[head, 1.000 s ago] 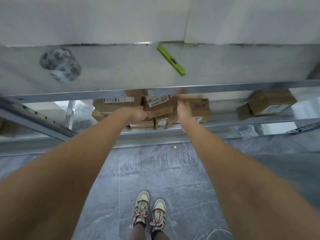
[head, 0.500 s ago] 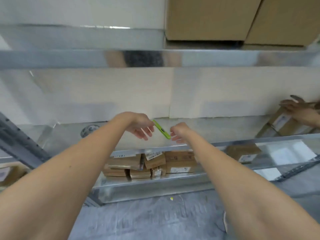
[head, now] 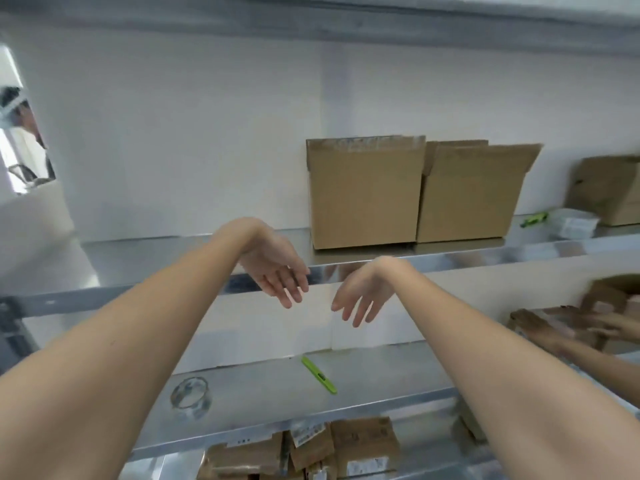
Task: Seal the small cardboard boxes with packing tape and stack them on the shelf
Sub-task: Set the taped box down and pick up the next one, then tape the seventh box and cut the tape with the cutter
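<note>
My left hand (head: 275,268) and my right hand (head: 363,294) hang in the air in front of the upper shelf's metal edge (head: 485,254), both empty with fingers spread and pointing down. Several small cardboard boxes (head: 304,448) with white labels sit stacked on the lowest shelf below my arms. A roll of clear packing tape (head: 190,396) lies on the middle shelf (head: 381,386) at the left. A green cutter (head: 318,374) lies on the same shelf, under my hands.
Two large open cardboard boxes (head: 363,192) (head: 471,192) stand on the upper shelf. Further right are another box (head: 609,188), a white packet (head: 573,221) and a green item (head: 535,219). Another person's hands (head: 595,327) handle small boxes at the right.
My hands have let go of the small boxes on the lowest shelf and risen to the upper shelf's edge. My view has tilted up, so the upper shelf's large boxes show.
</note>
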### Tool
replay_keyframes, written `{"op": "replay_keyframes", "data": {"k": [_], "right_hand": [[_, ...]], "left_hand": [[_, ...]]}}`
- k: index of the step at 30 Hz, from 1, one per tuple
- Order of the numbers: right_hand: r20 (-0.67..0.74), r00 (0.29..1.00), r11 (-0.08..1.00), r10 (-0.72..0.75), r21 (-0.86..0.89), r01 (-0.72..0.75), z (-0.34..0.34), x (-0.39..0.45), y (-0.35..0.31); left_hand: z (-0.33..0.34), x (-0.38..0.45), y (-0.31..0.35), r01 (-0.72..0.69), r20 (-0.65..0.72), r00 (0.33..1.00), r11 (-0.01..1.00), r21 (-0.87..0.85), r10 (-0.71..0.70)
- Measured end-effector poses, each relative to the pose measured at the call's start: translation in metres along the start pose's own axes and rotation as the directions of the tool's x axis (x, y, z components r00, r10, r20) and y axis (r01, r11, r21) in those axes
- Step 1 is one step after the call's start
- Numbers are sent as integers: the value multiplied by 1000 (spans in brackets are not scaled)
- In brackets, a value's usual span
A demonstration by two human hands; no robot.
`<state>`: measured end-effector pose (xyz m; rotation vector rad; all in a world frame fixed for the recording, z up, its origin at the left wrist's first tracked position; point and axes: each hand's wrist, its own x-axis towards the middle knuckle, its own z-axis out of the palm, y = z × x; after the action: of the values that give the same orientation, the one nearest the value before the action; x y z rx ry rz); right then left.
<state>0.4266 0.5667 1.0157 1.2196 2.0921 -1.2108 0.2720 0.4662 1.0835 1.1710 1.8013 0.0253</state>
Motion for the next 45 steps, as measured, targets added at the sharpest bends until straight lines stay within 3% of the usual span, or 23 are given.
{"op": "replay_keyframes", "data": {"k": [3,5,6,7,8,9,11,13,15,18,21,24,30,32,35,39,43,45], "right_hand": [[-24,997,997,-67,31,68,-21,-30,-4],[-110,986,990,-125,43,131,-35,-51,-3],[-219,962,982,-164,62,181,-40,-58,-3],[-378,903,964,-203,86,253,-45,-64,-1],[-557,801,936,-222,110,335,-50,-68,2],[-717,666,902,-207,124,413,-55,-70,5],[-914,391,872,-107,104,479,-62,-73,11],[-974,228,852,0,120,509,-66,-73,16],[-980,183,789,73,169,591,-68,-73,18],[-979,187,708,86,192,679,-69,-72,17],[-972,221,652,80,219,726,-68,-69,13],[-968,230,589,100,244,770,-65,-69,9],[-954,283,553,102,291,781,-53,-81,-4],[-960,263,580,93,267,770,-49,-87,-8],[-972,219,611,85,224,760,-41,-98,-13],[-954,298,559,34,265,785,-13,-115,-17],[-967,254,575,-7,204,793,24,-133,-14],[-965,262,576,-34,195,794,46,-143,-8]], "left_hand": [[-14,-19,22,-213,-286,943,969,-128,169],[-21,-22,35,-330,-485,846,932,-150,222],[-26,-19,41,-361,-580,783,923,-132,224],[-28,-17,46,-387,-672,707,916,-104,222],[-30,-13,50,-410,-752,624,908,-84,213],[-31,-9,55,-442,-810,553,893,-86,196],[-29,-2,61,-541,-866,478,826,-158,147],[-27,2,67,-630,-877,468,737,-245,109],[-23,1,73,-707,-845,519,621,-339,129],[-12,-6,75,-751,-746,619,462,-472,245],[-3,-8,73,-778,-718,616,388,-494,323],[-9,-3,67,-787,-731,609,351,-507,307],[-17,-7,46,-742,-752,598,546,-389,278],[-13,-16,43,-731,-762,591,574,-368,264],[-5,-31,40,-723,-775,583,592,-356,245],[15,-49,33,-728,-838,537,557,-400,100],[44,-72,19,-768,-888,455,533,-355,64],[65,-85,7,-784,-877,476,486,-387,69]]}}
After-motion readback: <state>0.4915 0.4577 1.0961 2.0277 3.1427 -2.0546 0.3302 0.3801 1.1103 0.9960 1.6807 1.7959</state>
